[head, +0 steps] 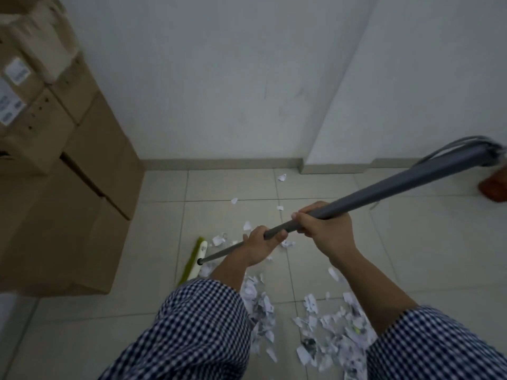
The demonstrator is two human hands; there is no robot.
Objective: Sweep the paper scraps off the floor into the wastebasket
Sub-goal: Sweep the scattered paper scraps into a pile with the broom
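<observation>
Paper scraps (pixel 323 333) are mostly lying on the floor (pixel 411 242) under my arms, a few toward the far wall (pixel 219 78). I'm gripping the broom handle (pixel 384 190), left hand (pixel 258 248) below right hand (pixel 323 229), fingers (pixel 278 237) wrapping fully round it.

Single wide-angle view from the head — facing forward and steeply down, close above the left hand (pixel 259 246) and right hand (pixel 326 231), over tiled floor (pixel 153 305) toward the wall corner (pixel 303 149) ahead — edges bent by lens.

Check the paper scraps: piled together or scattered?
Scattered: the paper scraps lie in a loose drift right of the broom head, with stray pieces out toward the baseboard.
</observation>
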